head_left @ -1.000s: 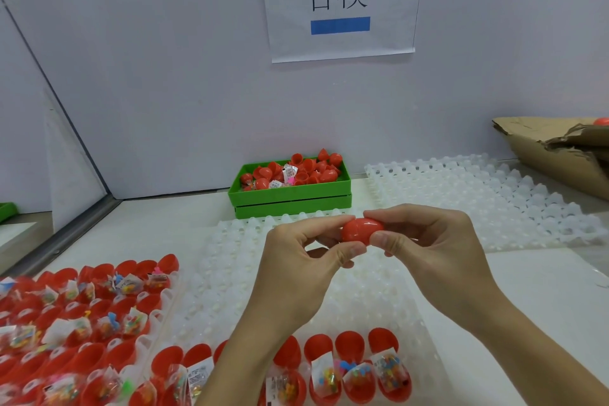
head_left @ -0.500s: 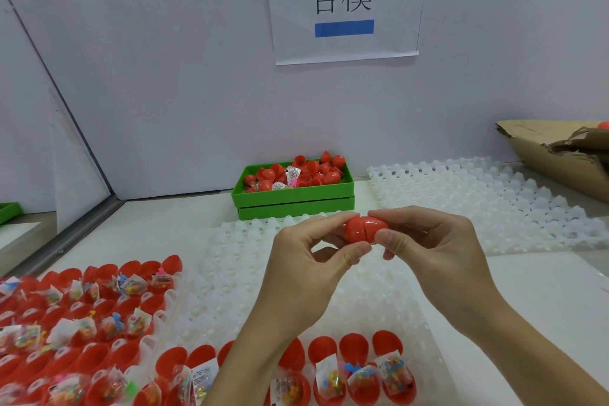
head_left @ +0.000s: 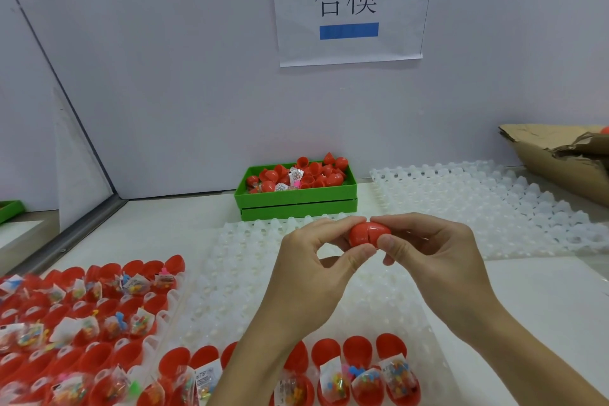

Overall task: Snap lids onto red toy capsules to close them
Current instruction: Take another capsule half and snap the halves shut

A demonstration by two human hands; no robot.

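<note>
Head view shows the tabletop [head_left: 543, 306] bearing a white tray [head_left: 230, 273]; beyond the tray sits a green bin [head_left: 296, 199] of red halves. Above the tray, the left hand [head_left: 313, 277] and right hand [head_left: 438, 257] each pinch one end of a red capsule [head_left: 367, 233], both grips clasping it between thumb and fingertips.

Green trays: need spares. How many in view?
3: upper tray with red capsule halves, stacked on lower tray, centre back; third tray, cropped, far left. Others may be hidden.
</note>
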